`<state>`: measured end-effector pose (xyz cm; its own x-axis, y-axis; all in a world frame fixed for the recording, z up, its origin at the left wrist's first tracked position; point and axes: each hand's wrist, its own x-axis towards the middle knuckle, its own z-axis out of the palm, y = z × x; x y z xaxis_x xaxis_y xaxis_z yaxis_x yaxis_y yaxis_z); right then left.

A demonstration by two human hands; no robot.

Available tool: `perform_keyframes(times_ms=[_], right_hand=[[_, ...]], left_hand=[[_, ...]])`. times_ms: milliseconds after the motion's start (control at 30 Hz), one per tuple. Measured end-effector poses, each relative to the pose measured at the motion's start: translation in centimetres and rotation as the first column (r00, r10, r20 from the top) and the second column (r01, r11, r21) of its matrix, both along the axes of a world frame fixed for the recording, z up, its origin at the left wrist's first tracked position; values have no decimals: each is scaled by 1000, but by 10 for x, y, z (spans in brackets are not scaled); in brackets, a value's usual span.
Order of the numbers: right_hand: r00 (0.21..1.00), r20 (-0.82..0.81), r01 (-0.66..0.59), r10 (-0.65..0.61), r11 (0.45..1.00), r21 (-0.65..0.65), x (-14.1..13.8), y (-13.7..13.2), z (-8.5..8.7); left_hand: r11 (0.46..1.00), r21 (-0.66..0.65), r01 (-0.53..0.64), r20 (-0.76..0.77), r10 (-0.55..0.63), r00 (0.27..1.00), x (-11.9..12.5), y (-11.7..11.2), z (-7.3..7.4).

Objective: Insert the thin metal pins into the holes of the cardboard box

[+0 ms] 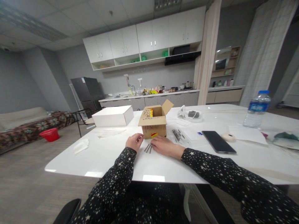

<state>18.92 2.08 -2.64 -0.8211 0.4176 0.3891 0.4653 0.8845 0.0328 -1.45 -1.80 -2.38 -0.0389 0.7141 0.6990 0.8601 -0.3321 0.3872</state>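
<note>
My left hand (134, 142) rests on the white table (105, 155) with its fingers curled in, just left of a few thin dark sticks (148, 148). My right hand (164, 146) lies palm down on the table, fingers together, with its fingertips touching the right side of those sticks. Whether either hand grips a stick is too small to see. Right behind both hands stands an open brown cardboard box (154, 121) with red and yellow labels. A second bunch of dark sticks (177, 135) lies on white paper to the right of the box.
A closed white box (113, 115) stands at the back left. A black phone (218, 142), a small round beige thing (228, 137), a paper sheet (247, 134) and a water bottle (257, 109) lie right. A white bag with a dark item (192, 114) sits behind. A kitchen counter lines the far wall.
</note>
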Motion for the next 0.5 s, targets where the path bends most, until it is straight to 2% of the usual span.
perform_keyframes(times_ms=[167,233,300,367,400,500], right_hand=[[1000,1,-10,10,1000,-5,0,-2,3],[1000,-8,-18,18,1000,-5,0,-2,3],[1000,-21,-24,23,1000,-10,1,-1,1],[999,-32,-29,28,999,-17,1,1,-1],[999,-36,-30,30,999,-16,1,3,-2],[999,-28,-27,27,1000,9,1,7,-7]], left_hand=[[993,-121,-4,50,10,999,4,-6,1],[983,-178,36,104,-18,994,8,-7,1],[967,-227,117,231,-63,971,12,-7,2],[938,-261,227,419,-101,902,18,-6,3],[918,-273,289,523,-110,845,21,-6,4],[823,-291,488,792,-78,605,29,-9,8]])
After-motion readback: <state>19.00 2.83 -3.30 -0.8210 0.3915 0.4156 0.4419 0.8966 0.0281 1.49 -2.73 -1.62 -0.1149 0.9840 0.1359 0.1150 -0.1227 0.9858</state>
